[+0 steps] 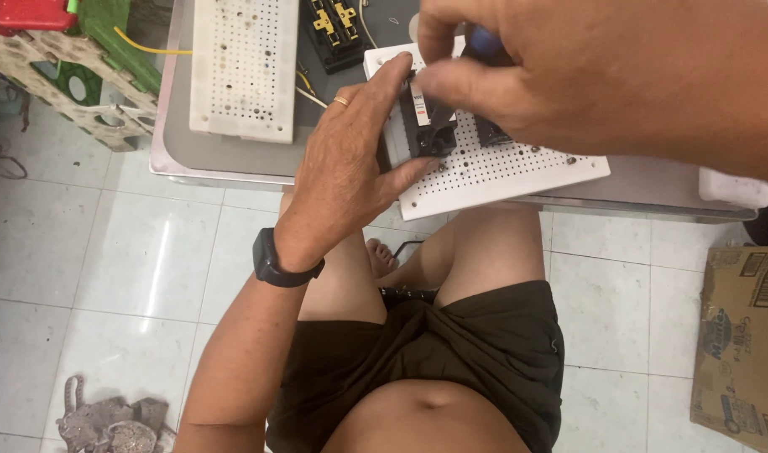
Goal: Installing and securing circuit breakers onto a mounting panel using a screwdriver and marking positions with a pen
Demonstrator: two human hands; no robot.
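Nearest the camera: dark shorts (476,352) and bare knees, seated at the table edge. A grey rag (111,424) lies on the tiled floor at 7 o'clock; a cardboard box (741,335) stands at 4 o'clock.

Left hand (346,164), wrist in a black watch band (275,262), fingers together, index finger extended along the upper edge and thumb against the lower side of a small black electrical component (430,126). It grips the component from its left flank. A ring sits on one finger.

The component rests on a white perforated board (501,172), which lies tilted on the grey metal table (233,164), its near corner overhanging the edge.

Right hand (585,71), at 1 o'clock, pinches a blue-handled tool (485,40) between thumb and fingers, directly above the component.

Farther back: a second white perforated board (244,67) at 11 o'clock, a black block with yellow parts (335,29) at 12.
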